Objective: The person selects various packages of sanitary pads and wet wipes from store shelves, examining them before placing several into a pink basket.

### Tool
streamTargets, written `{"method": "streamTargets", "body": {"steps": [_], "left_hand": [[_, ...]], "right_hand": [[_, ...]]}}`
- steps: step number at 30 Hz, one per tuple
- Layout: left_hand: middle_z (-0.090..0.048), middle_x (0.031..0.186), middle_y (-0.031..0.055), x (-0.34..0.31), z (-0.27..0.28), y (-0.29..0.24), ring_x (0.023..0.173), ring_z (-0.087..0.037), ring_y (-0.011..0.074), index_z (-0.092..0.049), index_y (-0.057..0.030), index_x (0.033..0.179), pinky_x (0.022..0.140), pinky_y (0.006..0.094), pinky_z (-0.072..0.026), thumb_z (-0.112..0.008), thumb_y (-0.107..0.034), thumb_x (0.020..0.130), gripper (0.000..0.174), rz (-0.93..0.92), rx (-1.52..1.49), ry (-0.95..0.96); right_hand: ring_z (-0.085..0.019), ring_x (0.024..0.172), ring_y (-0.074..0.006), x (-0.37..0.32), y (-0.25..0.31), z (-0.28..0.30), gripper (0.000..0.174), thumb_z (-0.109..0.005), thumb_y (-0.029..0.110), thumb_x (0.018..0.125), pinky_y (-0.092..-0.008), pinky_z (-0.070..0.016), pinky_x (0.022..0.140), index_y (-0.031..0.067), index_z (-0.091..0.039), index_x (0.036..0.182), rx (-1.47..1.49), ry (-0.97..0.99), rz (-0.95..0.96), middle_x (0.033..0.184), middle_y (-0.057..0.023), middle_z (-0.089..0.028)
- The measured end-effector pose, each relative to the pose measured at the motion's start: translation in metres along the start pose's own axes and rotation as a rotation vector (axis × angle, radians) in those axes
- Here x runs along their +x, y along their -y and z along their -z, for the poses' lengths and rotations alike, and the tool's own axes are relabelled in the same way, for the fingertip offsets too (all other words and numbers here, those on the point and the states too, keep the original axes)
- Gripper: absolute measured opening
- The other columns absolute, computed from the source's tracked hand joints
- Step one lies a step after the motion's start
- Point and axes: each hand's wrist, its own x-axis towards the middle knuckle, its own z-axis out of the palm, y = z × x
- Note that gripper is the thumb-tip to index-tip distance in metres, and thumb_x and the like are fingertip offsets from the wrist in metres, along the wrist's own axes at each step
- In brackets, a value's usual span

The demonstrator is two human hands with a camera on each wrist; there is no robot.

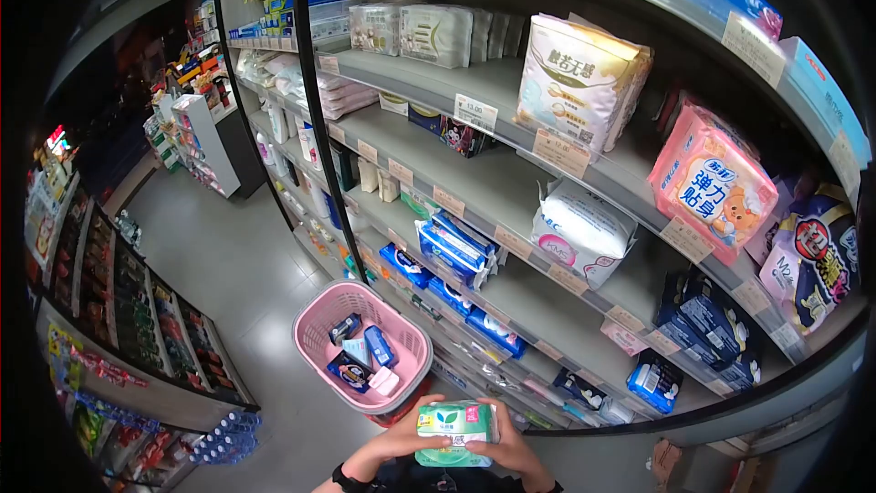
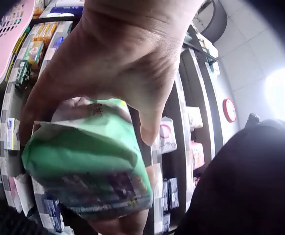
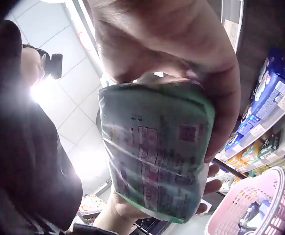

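Both hands hold a green pack of sanitary pads (image 1: 449, 450) low in the head view, in front of the person's body. The left hand (image 1: 401, 435) grips its left side and the right hand (image 1: 514, 450) its right side, thumbs lying over the front. In the left wrist view the green wrapper (image 2: 83, 152) shows below the arched left hand (image 2: 127, 54). Its printed back (image 3: 152, 152) faces the right wrist camera, with right-hand fingers curled along one edge. A pink basket (image 1: 415, 340) stands just beyond the hands, holding several small packs.
A tall shelf unit fills the right side, with a pink pad pack (image 1: 712, 184), a white and gold pack (image 1: 579, 82) and blue packs (image 1: 456, 251) behind price tags. Low shelves (image 1: 119, 283) line the left. Shrink-wrapped bottles (image 1: 225, 438) stand on the floor. A grey tiled aisle (image 1: 224, 251) runs between.
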Motion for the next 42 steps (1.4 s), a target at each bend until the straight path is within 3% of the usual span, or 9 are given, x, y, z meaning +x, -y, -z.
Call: {"method": "streamTargets", "body": {"steps": [5,10,13,16,21,25,32,35,42], "left_hand": [[-0.05,0.126,0.0077,-0.014,0.034,-0.004,0.118,-0.049,0.0166,-0.034,-0.0041,0.138,0.099,0.0309,-0.0409,-0.077,-0.01,0.079,0.073,-0.012,-0.055,0.064],[-0.053,0.118,0.0088,-0.069,0.105,-0.007,0.112,-0.051,0.0155,-0.037,-0.0006,0.132,0.092,0.0287,-0.0434,-0.078,-0.011,0.079,0.068,-0.015,-0.087,-0.028],[-0.056,0.115,0.0094,-0.117,0.16,-0.015,0.109,-0.054,0.0168,-0.04,-0.0008,0.13,0.09,0.0293,-0.045,-0.078,-0.009,0.077,0.066,-0.011,-0.06,-0.103],[-0.057,0.115,0.0079,-0.16,0.207,-0.026,0.108,-0.055,0.0161,-0.042,-0.0014,0.13,0.092,0.0296,-0.0453,-0.076,-0.005,0.076,0.064,0.018,-0.025,-0.134],[-0.057,0.116,0.0094,-0.197,0.25,-0.016,0.109,-0.055,0.017,-0.042,-0.0015,0.129,0.092,0.0301,-0.0454,-0.076,-0.005,0.076,0.063,0.103,-0.136,-0.128],[-0.057,0.117,0.0107,-0.199,0.254,-0.026,0.111,-0.055,0.0178,-0.041,-0.0018,0.13,0.094,0.0307,-0.0443,-0.075,-0.003,0.077,0.063,0.095,-0.196,-0.091],[-0.056,0.119,0.011,-0.179,0.245,-0.035,0.113,-0.054,0.0185,-0.039,-0.003,0.132,0.096,0.0321,-0.0435,-0.075,-0.005,0.078,0.066,-0.058,-0.203,-0.067],[-0.051,0.127,0.0125,-0.167,0.241,-0.038,0.121,-0.049,0.023,-0.03,-0.002,0.142,0.102,0.0351,-0.0399,-0.075,-0.001,0.074,0.082,-0.037,-0.17,-0.1],[-0.045,0.132,0.0128,-0.117,0.221,-0.036,0.125,-0.045,0.0231,-0.024,-0.0037,0.146,0.105,0.0351,-0.0376,-0.079,0.004,0.067,0.097,-0.022,-0.206,-0.014]], "right_hand": [[-0.048,0.117,-0.0197,0.015,0.004,-0.036,0.082,-0.078,0.018,0.079,-0.0323,-0.0402,0.098,0.0028,-0.025,0.14,-0.051,-0.009,0.03,0.125,-0.0134,-0.047],[-0.044,0.123,-0.0201,0.054,-0.023,-0.11,0.083,-0.076,0.018,0.081,-0.034,-0.0361,0.103,0.006,-0.023,0.143,-0.036,0.075,-0.002,0.13,-0.0115,-0.046],[-0.043,0.125,-0.0209,0.078,-0.039,-0.175,0.084,-0.075,0.022,0.083,-0.0339,-0.0359,0.103,0.0059,-0.02,0.144,-0.075,0.122,0.0,0.133,-0.0125,-0.044],[-0.041,0.127,-0.0261,0.094,-0.054,-0.228,0.09,-0.073,0.035,0.085,-0.0369,-0.0342,0.105,0.0042,-0.014,0.146,-0.297,0.235,-0.011,0.137,-0.0184,-0.04],[-0.033,0.134,-0.0259,0.099,-0.056,-0.279,0.097,-0.077,0.029,0.081,-0.0363,-0.0276,0.11,0.0059,-0.011,0.149,-0.322,0.245,-0.017,0.142,-0.0182,-0.035],[-0.027,0.138,-0.0243,0.1,-0.051,-0.285,0.1,-0.08,0.02,0.077,-0.035,-0.0231,0.112,0.0072,-0.013,0.15,-0.24,0.217,-0.114,0.145,-0.0155,-0.032],[-0.027,0.138,-0.0228,0.105,-0.042,-0.271,0.101,-0.082,0.018,0.074,-0.0357,-0.0231,0.113,0.0072,-0.015,0.149,-0.269,0.157,0.053,0.147,-0.0124,-0.031],[-0.026,0.138,-0.0264,0.104,-0.036,-0.261,0.101,-0.082,0.028,0.075,-0.0375,-0.0223,0.112,0.0063,-0.017,0.149,-0.19,0.134,0.044,0.146,-0.0171,-0.029],[-0.028,0.137,-0.0254,0.094,-0.026,-0.232,0.103,-0.083,0.025,0.075,-0.0378,-0.0232,0.112,0.0076,-0.014,0.15,-0.035,0.029,0.046,0.146,-0.0166,-0.03]]}}
